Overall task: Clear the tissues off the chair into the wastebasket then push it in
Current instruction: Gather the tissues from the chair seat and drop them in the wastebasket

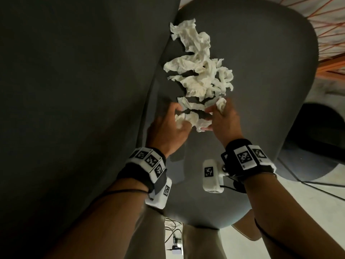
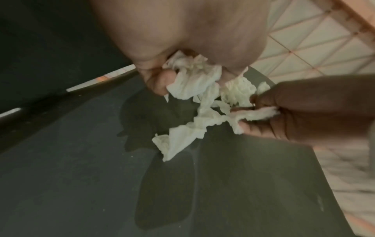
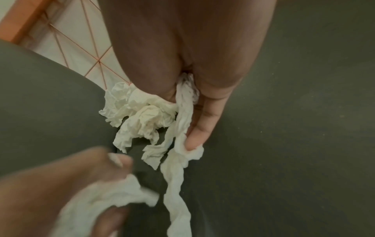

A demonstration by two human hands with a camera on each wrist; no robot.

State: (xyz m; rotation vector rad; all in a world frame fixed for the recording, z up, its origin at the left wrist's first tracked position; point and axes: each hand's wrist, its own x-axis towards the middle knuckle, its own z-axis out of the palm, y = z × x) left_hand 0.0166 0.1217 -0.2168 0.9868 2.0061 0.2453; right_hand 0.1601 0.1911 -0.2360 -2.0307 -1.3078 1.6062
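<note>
Several crumpled white tissues [image 1: 197, 71] lie in a row on the dark grey chair seat [image 1: 265, 71], close to the chair back [image 1: 74, 90]. My left hand [image 1: 174, 121] has its fingers curled round a tissue wad [image 1: 184, 118] at the near end of the row. Just to the right, my right hand [image 1: 217, 114] grips another wad [image 1: 221, 105] and a strip of tissue [image 3: 182, 121]. In the left wrist view the left hand [image 2: 162, 80] clutches tissue [image 2: 192, 80], and loose tissue links it to the right hand [image 2: 304, 110]. A dark round-topped container [image 1: 317, 128], perhaps the wastebasket, stands right of the chair.
A white floor covering with orange lines [image 1: 334, 25] lies beyond the chair. Cables and a small device [image 1: 174, 240] sit on the pale floor under the seat's near edge, between my legs. Bare seat extends to the right of the tissues.
</note>
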